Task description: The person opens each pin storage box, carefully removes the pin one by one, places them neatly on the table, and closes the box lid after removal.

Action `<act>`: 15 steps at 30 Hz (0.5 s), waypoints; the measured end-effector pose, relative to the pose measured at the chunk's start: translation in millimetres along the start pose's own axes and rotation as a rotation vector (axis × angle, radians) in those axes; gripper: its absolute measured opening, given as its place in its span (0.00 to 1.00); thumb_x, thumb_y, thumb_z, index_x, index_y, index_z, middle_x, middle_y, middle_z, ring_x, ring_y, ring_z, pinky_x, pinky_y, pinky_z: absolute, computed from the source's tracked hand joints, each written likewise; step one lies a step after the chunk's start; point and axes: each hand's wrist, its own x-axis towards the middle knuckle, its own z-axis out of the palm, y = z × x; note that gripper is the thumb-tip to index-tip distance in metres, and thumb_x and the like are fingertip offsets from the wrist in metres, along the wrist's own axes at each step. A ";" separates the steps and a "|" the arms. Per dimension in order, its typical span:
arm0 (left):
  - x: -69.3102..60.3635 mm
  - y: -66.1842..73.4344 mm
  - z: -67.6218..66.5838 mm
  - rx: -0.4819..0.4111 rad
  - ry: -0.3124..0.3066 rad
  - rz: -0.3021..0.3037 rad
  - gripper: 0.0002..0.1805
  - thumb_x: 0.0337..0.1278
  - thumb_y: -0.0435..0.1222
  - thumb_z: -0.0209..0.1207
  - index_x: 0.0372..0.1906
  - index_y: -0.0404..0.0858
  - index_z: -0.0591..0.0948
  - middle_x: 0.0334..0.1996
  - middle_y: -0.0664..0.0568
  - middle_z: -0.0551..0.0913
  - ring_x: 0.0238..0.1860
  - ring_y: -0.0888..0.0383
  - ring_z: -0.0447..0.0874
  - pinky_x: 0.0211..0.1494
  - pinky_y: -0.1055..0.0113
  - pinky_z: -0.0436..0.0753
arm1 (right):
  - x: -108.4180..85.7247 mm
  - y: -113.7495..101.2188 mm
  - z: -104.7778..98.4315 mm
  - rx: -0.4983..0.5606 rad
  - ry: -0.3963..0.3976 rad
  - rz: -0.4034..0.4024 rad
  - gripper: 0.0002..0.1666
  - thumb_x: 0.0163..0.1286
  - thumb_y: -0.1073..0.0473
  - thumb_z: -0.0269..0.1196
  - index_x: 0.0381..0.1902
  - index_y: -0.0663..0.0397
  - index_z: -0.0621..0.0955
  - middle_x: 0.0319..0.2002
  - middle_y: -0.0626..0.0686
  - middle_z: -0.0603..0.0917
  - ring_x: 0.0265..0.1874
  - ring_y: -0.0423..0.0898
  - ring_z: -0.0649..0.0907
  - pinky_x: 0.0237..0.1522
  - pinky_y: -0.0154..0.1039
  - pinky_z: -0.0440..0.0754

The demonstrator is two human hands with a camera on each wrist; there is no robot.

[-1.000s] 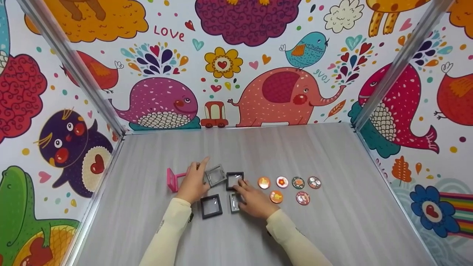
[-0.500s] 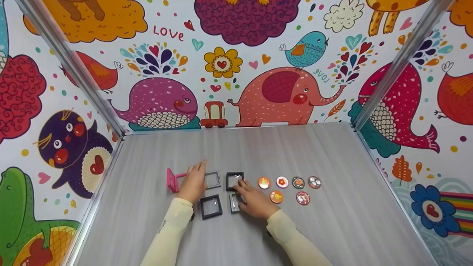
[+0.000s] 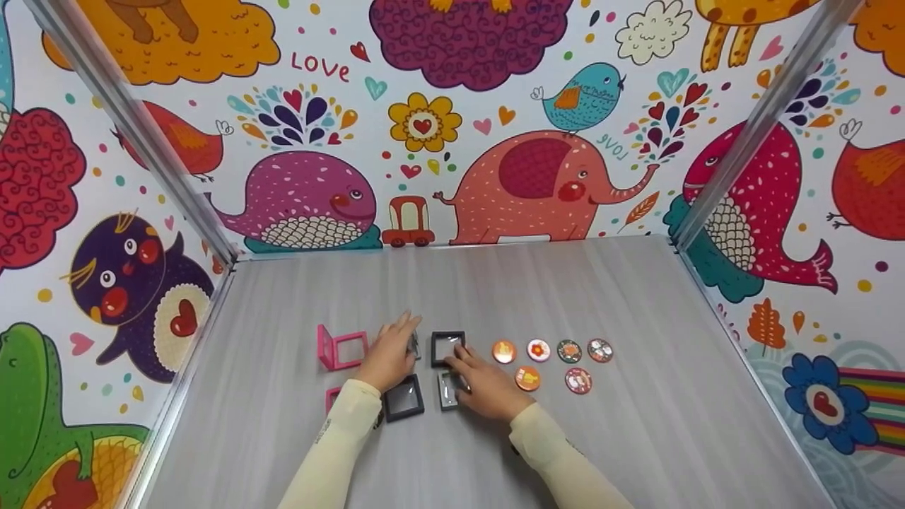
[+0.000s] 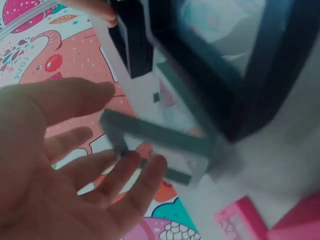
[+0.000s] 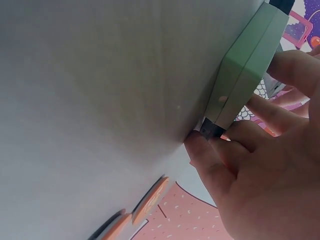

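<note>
My left hand (image 3: 389, 355) is over a grey hinged display frame (image 3: 416, 346), mostly hidden beneath it in the head view. In the left wrist view the grey frame's lid (image 4: 155, 134) stands tilted up, fingertips touching it and the thumb apart. My right hand (image 3: 493, 385) rests at the near right corner of a black frame (image 3: 440, 334), partly covering a smaller-looking grey frame (image 3: 444, 396). In the right wrist view, fingertips touch a dark corner (image 5: 212, 128) beside the greenish-grey frame (image 5: 237, 75).
Another black frame (image 3: 404, 417) lies nearer me. At the left stands an opened pink frame (image 3: 326, 350); a second pink one (image 3: 332, 397) is mostly behind my left forearm. Several round badges, including an orange one (image 3: 504, 351), lie at the right. Printed wall panels enclose the table (image 3: 636, 311).
My left hand has shifted right over the grey frame, uncovering more of the pink frame and part of a second pink one. The grey frame first turned straighter. My right hand has stayed put.
</note>
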 end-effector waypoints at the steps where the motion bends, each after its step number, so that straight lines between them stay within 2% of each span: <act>1: -0.8 0.1 1.6 -0.002 -0.001 0.002 0.38 0.63 0.25 0.71 0.78 0.32 0.73 0.78 0.32 0.69 0.72 0.32 0.73 0.71 0.37 0.76 | -0.1 -0.2 0.2 0.002 -0.005 0.003 0.38 0.76 0.59 0.69 0.81 0.51 0.73 0.83 0.61 0.63 0.81 0.62 0.64 0.74 0.59 0.72; 8: -4.4 -1.6 9.8 -0.016 -0.010 -0.022 0.35 0.70 0.28 0.67 0.79 0.31 0.70 0.80 0.31 0.65 0.72 0.33 0.74 0.67 0.39 0.81 | -0.7 0.3 -0.4 0.004 -0.005 0.003 0.38 0.77 0.58 0.69 0.81 0.51 0.73 0.83 0.61 0.63 0.81 0.61 0.64 0.75 0.59 0.72; 12: -6.0 -1.3 11.6 -0.030 -0.049 -0.042 0.35 0.73 0.28 0.64 0.80 0.27 0.67 0.81 0.32 0.63 0.77 0.34 0.68 0.74 0.41 0.74 | -0.8 1.1 -0.8 -0.007 0.002 -0.013 0.38 0.75 0.59 0.70 0.80 0.52 0.74 0.82 0.62 0.64 0.81 0.61 0.64 0.75 0.58 0.72; 15: -6.8 -0.3 12.6 -0.001 -0.056 -0.042 0.33 0.75 0.29 0.63 0.78 0.25 0.69 0.81 0.33 0.64 0.79 0.34 0.64 0.77 0.41 0.70 | -0.7 1.2 -0.5 -0.012 0.009 -0.023 0.38 0.75 0.60 0.71 0.80 0.53 0.74 0.82 0.62 0.65 0.81 0.61 0.65 0.75 0.58 0.72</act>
